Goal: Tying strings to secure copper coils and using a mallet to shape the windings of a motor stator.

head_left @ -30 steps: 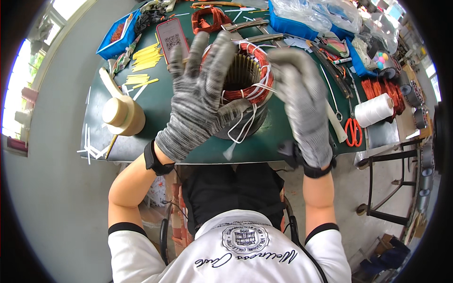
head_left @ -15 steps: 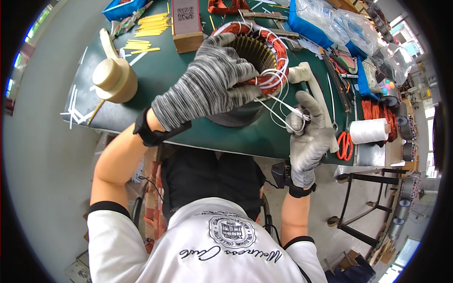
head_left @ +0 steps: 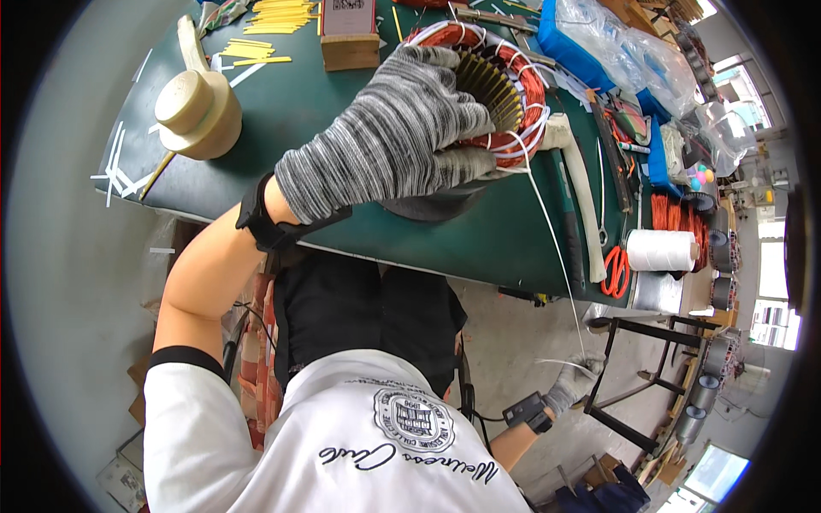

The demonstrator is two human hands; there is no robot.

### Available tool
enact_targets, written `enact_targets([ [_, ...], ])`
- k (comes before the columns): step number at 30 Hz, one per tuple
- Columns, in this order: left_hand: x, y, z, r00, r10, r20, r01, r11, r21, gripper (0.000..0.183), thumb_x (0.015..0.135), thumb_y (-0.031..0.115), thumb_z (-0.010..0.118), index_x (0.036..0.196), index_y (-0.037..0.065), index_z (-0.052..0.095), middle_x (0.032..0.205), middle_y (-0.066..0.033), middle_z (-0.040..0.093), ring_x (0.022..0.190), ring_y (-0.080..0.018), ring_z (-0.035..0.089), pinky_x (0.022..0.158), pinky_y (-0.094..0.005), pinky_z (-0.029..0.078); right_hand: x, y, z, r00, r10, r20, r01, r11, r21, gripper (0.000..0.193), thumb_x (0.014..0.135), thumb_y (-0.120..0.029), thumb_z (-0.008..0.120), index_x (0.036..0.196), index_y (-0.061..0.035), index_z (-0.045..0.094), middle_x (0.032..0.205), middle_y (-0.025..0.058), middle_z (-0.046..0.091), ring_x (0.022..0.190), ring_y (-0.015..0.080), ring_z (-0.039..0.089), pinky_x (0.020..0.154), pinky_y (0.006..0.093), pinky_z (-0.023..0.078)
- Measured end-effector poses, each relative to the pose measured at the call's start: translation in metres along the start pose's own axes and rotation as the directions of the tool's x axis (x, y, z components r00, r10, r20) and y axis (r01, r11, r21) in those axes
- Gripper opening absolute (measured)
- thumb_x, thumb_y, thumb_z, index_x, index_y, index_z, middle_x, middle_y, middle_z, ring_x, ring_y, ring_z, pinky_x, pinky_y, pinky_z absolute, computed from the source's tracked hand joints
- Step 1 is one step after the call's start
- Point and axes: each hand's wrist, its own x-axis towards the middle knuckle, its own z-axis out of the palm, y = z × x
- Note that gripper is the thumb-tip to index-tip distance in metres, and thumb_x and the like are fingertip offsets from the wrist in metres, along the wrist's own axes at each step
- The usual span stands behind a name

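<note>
A motor stator (head_left: 492, 90) stands tilted on the bench, its copper-red winding (head_left: 534, 94) bound with white lacing around the rim. My left hand (head_left: 402, 120), in a grey striped glove, grips the near-left side of that winding, fingers over the rim and into the bore. A white cord (head_left: 554, 239) leaves the stator's near-right edge and stretches in a taut line past the bench edge. At its far end, low on the right, my right hand (head_left: 571, 385), gloved in grey, is closed on the cord. A loose cord tail sticks out beside it.
Left on the green bench (head_left: 282, 162) is a wooden mallet-like tool (head_left: 201, 115); yellow strips (head_left: 278, 17) and a box (head_left: 349, 38) lie behind. To the right are a pale bent handle (head_left: 577, 188), red scissors (head_left: 615, 272), a white thread spool (head_left: 660, 250) and blue bins (head_left: 573, 43).
My right hand has pulled away from the stator, down and right beyond the bench edge. The loose cord loops have drawn out into one straight line. My left hand keeps its grip.
</note>
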Motion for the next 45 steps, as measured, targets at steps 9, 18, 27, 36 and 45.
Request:
enact_targets([
  [9, -0.004, -0.01, 0.021, 0.979, 0.056, -0.196, -0.047, 0.998, 0.048, 0.029, 0.075, 0.034, 0.069, 0.092, 0.01, 0.066, 0.086, -0.0107, 0.063, 0.103, -0.0355, 0.052, 0.099, -0.0453, 0.033, 0.09, 0.255, 0.198, 0.804, 0.198, 0.561, 0.59, -0.387, -0.709, 0.017, 0.073, -0.009, 0.067, 0.088, -0.0029, 0.061, 0.084, 0.0042, 0.059, 0.074, 0.0117, 0.053, 0.062, 0.0231, 0.039],
  [18, -0.005, -0.024, -0.011, 0.986, 0.165, -0.032, -0.168, 0.981, -0.1, 0.03, 0.076, 0.031, 0.068, 0.091, 0.005, 0.065, 0.09, -0.0131, 0.061, 0.102, -0.033, 0.052, 0.095, -0.0433, 0.037, 0.082, 0.227, 0.214, 0.395, 0.916, 0.062, -0.818, 0.382, -0.43, 0.026, 0.095, -0.016, 0.046, 0.119, -0.0057, 0.05, 0.053, -0.0081, 0.029, 0.037, -0.0018, 0.02, 0.031, 0.0157, 0.019],
  [27, 0.011, 0.014, -0.001, 0.975, 0.033, 0.221, -0.052, 0.995, 0.079, 0.051, 0.078, 0.029, 0.064, 0.12, 0.004, 0.052, 0.096, -0.0167, 0.059, 0.089, -0.0327, 0.057, 0.08, -0.0436, 0.044, 0.05, 0.239, 0.221, 0.732, 0.679, 0.056, -0.445, 0.538, -0.716, 0.018, 0.091, -0.017, 0.055, 0.103, -0.0025, 0.058, 0.078, -0.0034, 0.051, 0.054, -0.001, 0.035, 0.048, 0.0122, 0.027],
  [36, -0.001, 0.005, 0.004, 0.966, 0.135, 0.222, -0.189, 0.951, 0.245, 0.058, 0.072, 0.032, 0.064, 0.124, 0.012, 0.047, 0.106, -0.0063, 0.059, 0.075, -0.0233, 0.06, 0.068, -0.0411, 0.046, 0.056, 0.291, 0.188, 0.762, 0.625, 0.169, -0.575, 0.774, -0.265, 0.017, 0.093, -0.024, 0.053, 0.087, -0.0078, 0.054, 0.064, 0.001, 0.042, 0.047, 0.0058, 0.033, 0.039, 0.0171, 0.027],
  [45, -0.005, 0.013, 0.014, 0.984, 0.047, -0.173, -0.004, 0.97, 0.242, 0.076, 0.067, 0.04, 0.065, 0.131, 0.006, 0.042, 0.128, -0.0133, 0.048, 0.109, -0.0306, 0.051, 0.098, -0.0475, 0.035, 0.051, 0.307, 0.139, 0.875, 0.328, 0.355, -0.052, 0.794, -0.606, 0.019, 0.091, -0.024, 0.056, 0.092, -0.0058, 0.051, 0.075, 0.0027, 0.049, 0.055, 0.0039, 0.036, 0.048, 0.0159, 0.033],
])
